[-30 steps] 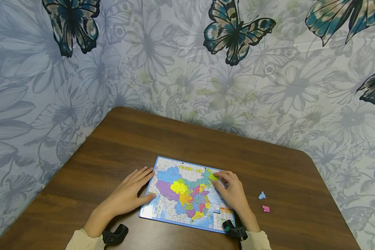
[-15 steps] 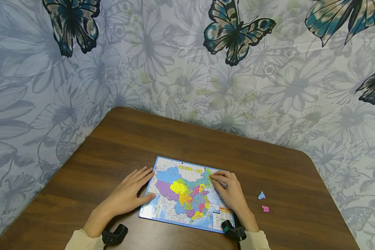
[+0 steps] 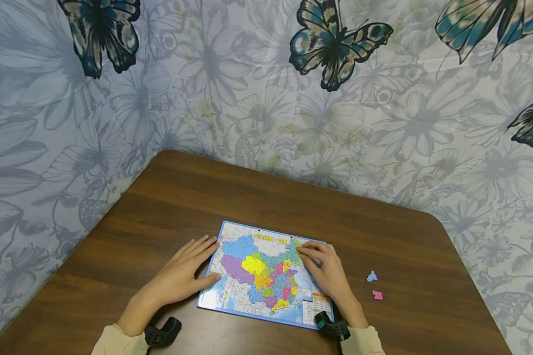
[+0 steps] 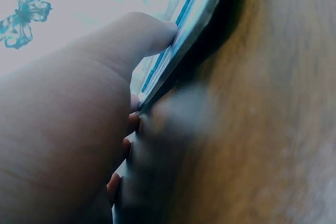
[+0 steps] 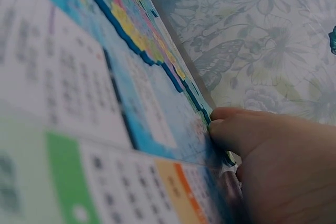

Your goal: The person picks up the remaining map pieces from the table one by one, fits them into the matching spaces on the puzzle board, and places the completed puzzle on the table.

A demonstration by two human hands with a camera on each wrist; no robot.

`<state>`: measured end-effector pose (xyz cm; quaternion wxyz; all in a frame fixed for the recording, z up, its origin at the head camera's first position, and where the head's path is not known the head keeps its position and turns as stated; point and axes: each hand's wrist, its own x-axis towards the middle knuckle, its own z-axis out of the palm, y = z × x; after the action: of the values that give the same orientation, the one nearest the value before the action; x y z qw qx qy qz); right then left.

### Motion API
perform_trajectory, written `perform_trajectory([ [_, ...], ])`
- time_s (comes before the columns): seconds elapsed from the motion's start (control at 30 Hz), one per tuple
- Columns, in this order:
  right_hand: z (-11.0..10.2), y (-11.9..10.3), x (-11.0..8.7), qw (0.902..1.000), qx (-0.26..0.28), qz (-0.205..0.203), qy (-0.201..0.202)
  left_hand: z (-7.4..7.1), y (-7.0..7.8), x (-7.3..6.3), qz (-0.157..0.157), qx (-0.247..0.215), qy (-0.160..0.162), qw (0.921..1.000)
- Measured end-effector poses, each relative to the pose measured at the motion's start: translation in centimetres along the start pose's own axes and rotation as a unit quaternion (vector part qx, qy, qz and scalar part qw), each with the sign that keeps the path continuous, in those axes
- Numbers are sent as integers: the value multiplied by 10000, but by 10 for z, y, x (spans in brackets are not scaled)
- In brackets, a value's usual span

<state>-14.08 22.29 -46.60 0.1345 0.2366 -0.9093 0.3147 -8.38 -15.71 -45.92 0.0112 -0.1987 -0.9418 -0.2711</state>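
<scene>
A map puzzle board (image 3: 213, 296) with a blue border lies flat on the table, its coloured pieces forming a map of China. My left hand (image 3: 184, 271) rests at the board's left edge, fingers extended and thumb on the surface. In the left wrist view the thumb (image 4: 152, 32) lies over the board's rim. At the map's upper right, my right hand (image 3: 328, 266) pinches a small yellow-green puzzle piece (image 3: 298, 243) between thumb and forefinger, mostly hidden by the fingertips. The right wrist view shows those fingertips (image 5: 218, 121) right at the map's surface.
To the right of the board lie a small blue puzzle piece (image 3: 371, 276) and a pink puzzle piece (image 3: 377, 295). The brown wooden table (image 3: 257, 197) meets a butterfly-patterned wall covering (image 3: 266, 98) at the back. Each wrist wears a black band.
My right hand has shifted slightly left with the yellow-green puzzle piece, its fingertips drawing in over the map's upper right. My left hand stays at the board's edge.
</scene>
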Motion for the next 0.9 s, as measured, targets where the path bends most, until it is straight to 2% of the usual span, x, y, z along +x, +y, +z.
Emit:
perform_trajectory([
  [0.43, 3, 4, 0, 9995, -185, -248, -77, -1, 0, 0, 9, -34, -17, 10000],
  [0.9, 1, 2, 0, 9995, -111, -135, -257, -1, 0, 0, -3, -55, -37, 10000],
])
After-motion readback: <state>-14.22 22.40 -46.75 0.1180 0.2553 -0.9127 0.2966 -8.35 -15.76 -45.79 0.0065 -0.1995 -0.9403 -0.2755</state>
